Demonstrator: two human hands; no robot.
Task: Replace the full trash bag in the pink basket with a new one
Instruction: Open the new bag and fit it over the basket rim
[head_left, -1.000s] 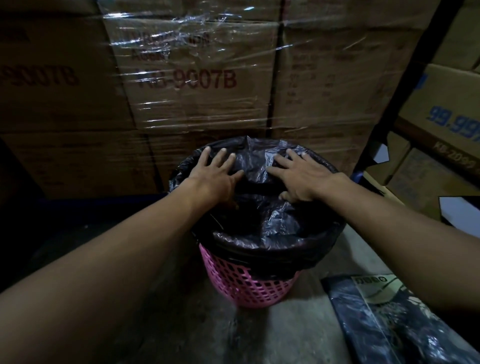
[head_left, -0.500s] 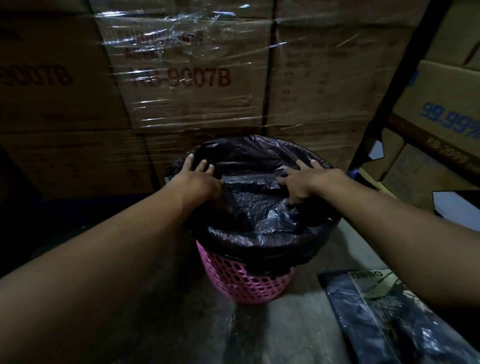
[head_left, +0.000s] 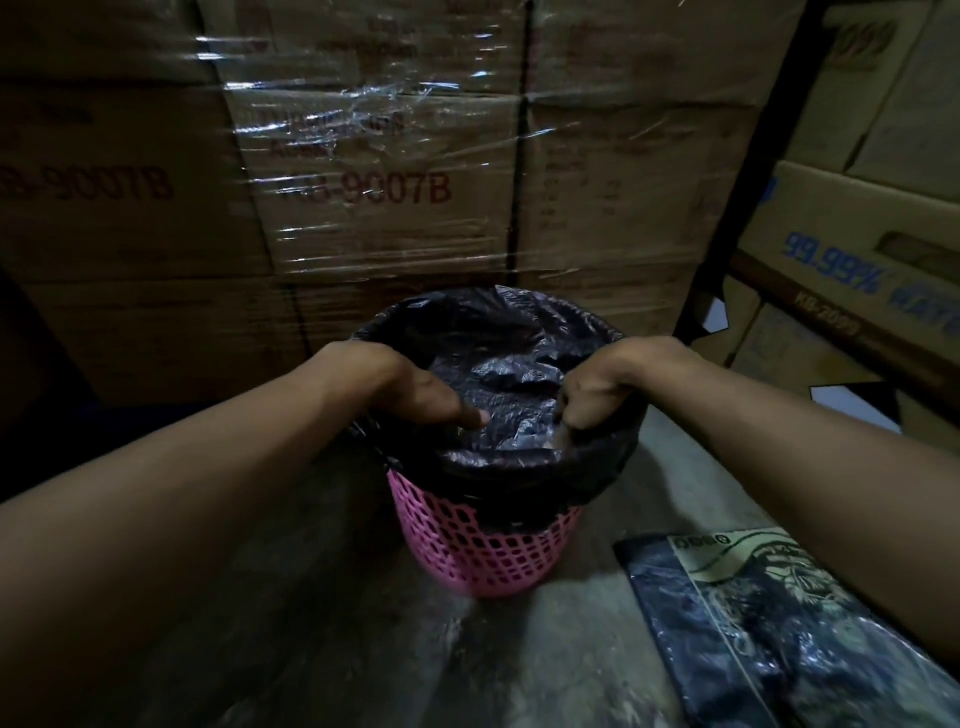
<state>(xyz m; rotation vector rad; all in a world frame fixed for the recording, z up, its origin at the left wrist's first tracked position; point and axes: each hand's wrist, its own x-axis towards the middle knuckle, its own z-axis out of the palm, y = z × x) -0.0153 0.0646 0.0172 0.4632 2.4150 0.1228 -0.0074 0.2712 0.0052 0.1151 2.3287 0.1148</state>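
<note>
- Head view is showing a pink basket standing on a concrete floor, lined with a black trash bag folded over its rim.
- Left hand is reaching into the bag's left side, its fingers hidden past the rim, so their grip cannot be told.
- Right hand is curling its fingers closed on the bag's plastic.
- Packet of bags is lying beside the basket, before stacked wrapped cartons.

The room is dim. Big cardboard boxes wrapped in shiny plastic stand behind. The floor is grey concrete.
</note>
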